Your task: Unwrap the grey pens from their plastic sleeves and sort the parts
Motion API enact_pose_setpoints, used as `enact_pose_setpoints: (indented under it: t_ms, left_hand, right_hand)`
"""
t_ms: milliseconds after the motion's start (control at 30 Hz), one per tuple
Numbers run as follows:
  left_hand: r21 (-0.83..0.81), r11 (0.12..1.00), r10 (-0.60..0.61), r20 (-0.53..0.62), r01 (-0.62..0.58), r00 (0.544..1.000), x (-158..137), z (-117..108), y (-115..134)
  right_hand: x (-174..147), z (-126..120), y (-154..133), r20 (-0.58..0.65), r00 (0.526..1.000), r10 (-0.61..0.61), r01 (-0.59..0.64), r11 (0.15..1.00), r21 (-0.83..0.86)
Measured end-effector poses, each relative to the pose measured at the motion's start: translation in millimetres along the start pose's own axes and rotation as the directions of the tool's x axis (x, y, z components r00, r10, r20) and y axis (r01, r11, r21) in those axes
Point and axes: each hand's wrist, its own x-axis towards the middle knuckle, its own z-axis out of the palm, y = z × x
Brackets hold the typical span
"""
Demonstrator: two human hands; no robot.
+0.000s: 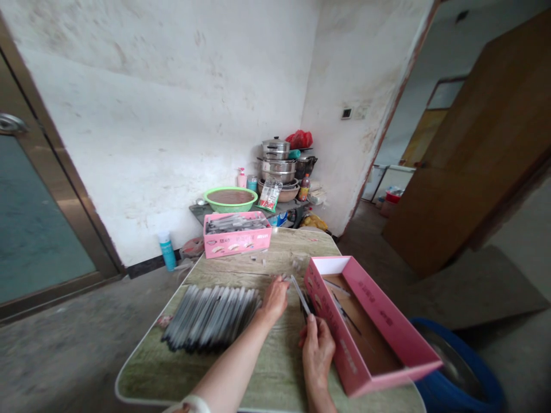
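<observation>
Our left hand (274,298) hangs over the middle of the desk (275,376), fingers curled in; we cannot tell whether the tips meet or pinch anything. Our right hand (317,347), just beside the pink box, pinches a pale pen (301,295) between thumb and fingers, its free end tilted up and away toward the left hand.

The desk has rounded corners and a pale rim. On its right stands the long pink box (381,310), lidless and set at a slant, covering much of the right edge; a few thin pieces lie on its brown floor. On the left lies a broad row of pens (210,315), side by side, dark ends toward us, its outer end close to the left edge. At the far left corner another pink box (236,245) is heaped with slim pens. Bare desk runs between the row and the long box, along the near left corner, and in a strip behind the hands, where small bits (264,261) are scattered.

The frame's bottom cuts off part of the near edge and our forearms. Our left forearm covers the near right part of the row. The long box's base is hidden on its right, so we cannot tell whether it overhangs. Dark slim pieces (303,310) beside the held pen are partly covered and hard to separate, and the row's dark ends blur together.
</observation>
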Motion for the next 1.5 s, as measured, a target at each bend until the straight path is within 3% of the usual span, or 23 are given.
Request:
enact_pose_setpoints:
  t_ms: [133,200,267,367,433,500,567,667,800,1133,1367,1500]
  left_hand:
    - [0.229,0.973,-0.021,0.011,0.017,1.0,-9,2,-1]
    - [0.268,0.963,-0.001,-0.022,0.007,1.0,-12,1,-2]
    - [0.175,0.985,0.01,-0.114,0.01,0.993,-14,-3,-3]
    - [-0.224,0.974,-0.095,-0.255,0.037,0.962,-14,-13,-6]
    - [-0.547,0.837,-0.21,-0.266,0.033,0.941,-15,-20,-7]
    - [-0.771,0.637,-0.281,-0.234,-0.002,0.931,-17,-26,-7]
    - [-0.878,0.477,-0.306,-0.215,-0.046,0.927,-19,-30,-7]
    - [-0.925,0.368,-0.353,-0.228,-0.089,0.907,-21,-32,-8]
    - [-0.944,0.316,-0.423,-0.234,-0.1,0.875,-23,-31,-10]
    - [-0.955,0.275,-0.421,-0.22,-0.106,0.88,-24,-26,-18]
    - [-0.956,0.273,-0.429,-0.225,-0.112,0.875,-24,-25,-18]
    - [-0.945,0.315,-0.409,-0.219,-0.088,0.886,-27,-25,-14]
  right_hand:
    - [2,2,3,-0.021,1.0,-0.003,0.004,1.0,0.008]
    - [3,3,4,-0.025,1.0,-0.004,0.004,1.0,0.014]
    - [3,3,5,-0.024,1.0,-0.002,0.003,1.0,0.02]
    - [2,2,4,0.002,1.0,-0.005,0.005,0.999,0.04]
    - [0,2,2,0.038,0.999,-0.017,0.014,0.998,0.065]
    - [-2,3,0,0.081,0.996,-0.039,0.032,0.996,0.089]
    - [-4,3,-1,0.126,0.99,-0.068,0.056,0.993,0.102]
    - [-6,5,3,0.174,0.979,-0.11,0.092,0.99,0.106]
    - [-7,7,9,0.209,0.971,-0.115,0.094,0.99,0.107]
    - [-6,9,14,0.244,0.964,-0.108,0.092,0.993,0.079]
    - [-5,9,14,0.257,0.958,-0.128,0.114,0.991,0.07]
    - [-6,8,11,0.254,0.958,-0.131,0.116,0.991,0.072]
